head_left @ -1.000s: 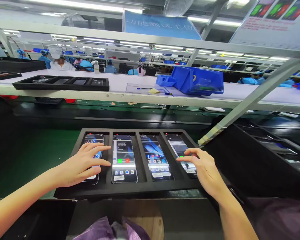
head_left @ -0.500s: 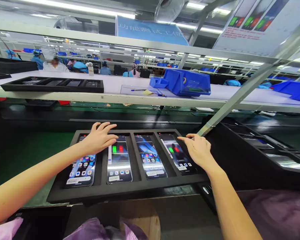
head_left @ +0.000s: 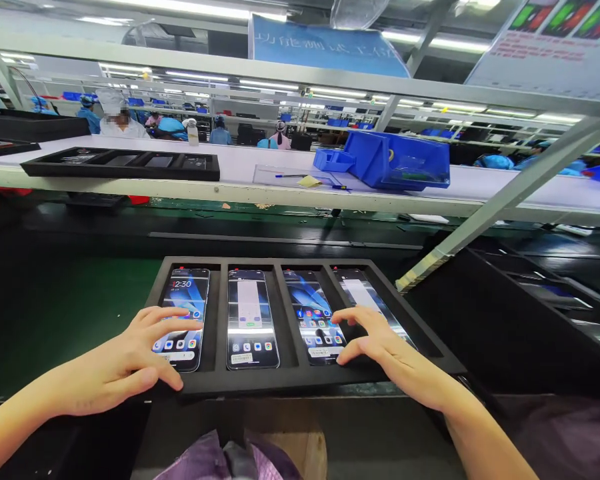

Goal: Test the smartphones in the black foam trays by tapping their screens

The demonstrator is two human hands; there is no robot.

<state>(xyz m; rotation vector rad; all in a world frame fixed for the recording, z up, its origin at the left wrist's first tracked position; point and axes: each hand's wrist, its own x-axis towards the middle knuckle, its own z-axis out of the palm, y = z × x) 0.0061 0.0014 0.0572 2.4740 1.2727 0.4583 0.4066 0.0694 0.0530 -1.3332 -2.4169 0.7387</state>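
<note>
A black foam tray (head_left: 290,381) lies in front of me with several lit phones side by side in its slots. My left hand (head_left: 125,360) rests open over the lower end of the leftmost phone (head_left: 183,300), fingers spread on its screen. The second phone (head_left: 251,317) lies untouched between my hands. My right hand (head_left: 375,340) is open too, its fingers spread across the bottom of the third phone (head_left: 310,310) and covering the lower part of the rightmost phone (head_left: 363,293). Neither hand holds anything.
A green conveyor surface (head_left: 55,313) lies to the left. Another black tray (head_left: 530,300) sits at the right behind a slanted metal bar (head_left: 500,207). On the white shelf above are a black tray (head_left: 120,165) and a blue bin (head_left: 395,160). Other workers sit far behind.
Both hands have drawn back from the far end of the tray to its near end. The right hand moved left onto the third phone. Screens on the second and rightmost phones changed.
</note>
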